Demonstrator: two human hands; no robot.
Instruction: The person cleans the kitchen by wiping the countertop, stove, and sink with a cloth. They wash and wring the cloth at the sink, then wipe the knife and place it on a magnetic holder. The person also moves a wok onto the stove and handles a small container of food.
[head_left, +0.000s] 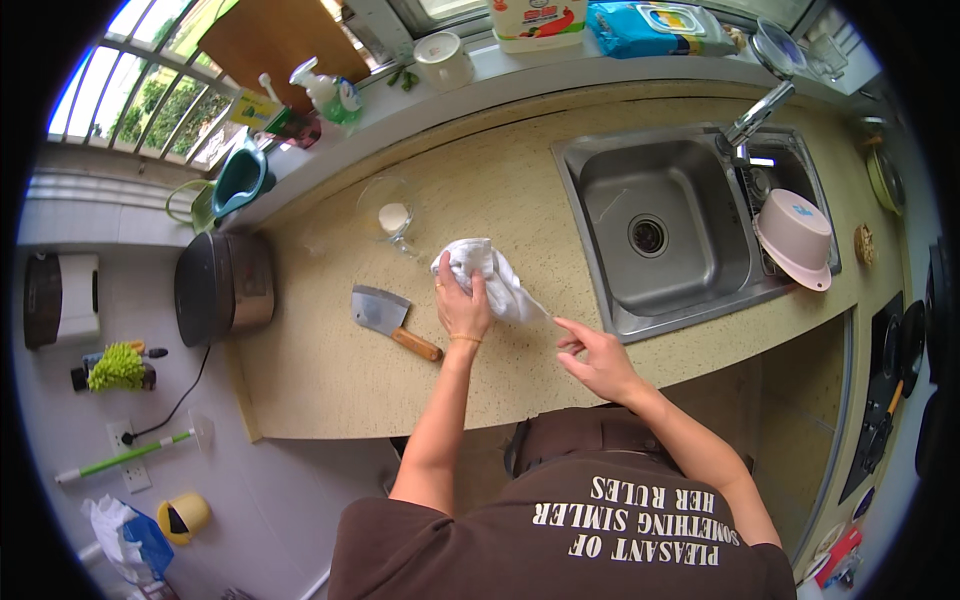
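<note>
On the speckled beige countertop, my left hand presses on a bunched white cloth, with the fingers spread over its left part. The cloth tapers to a thin corner at the lower right. My right hand is just beside that corner, fingers apart and slightly bent; whether a fingertip touches the cloth is hard to tell. A cleaver with a wooden handle lies flat to the left of my left hand. Behind the cloth is a clear glass dish with a round white item in it.
A steel sink with a faucet is at the right, a pink plastic basin tilted on its drainer side. A dark appliance stands at the left end. The windowsill holds a pump bottle, a lidded mug and a wipes pack.
</note>
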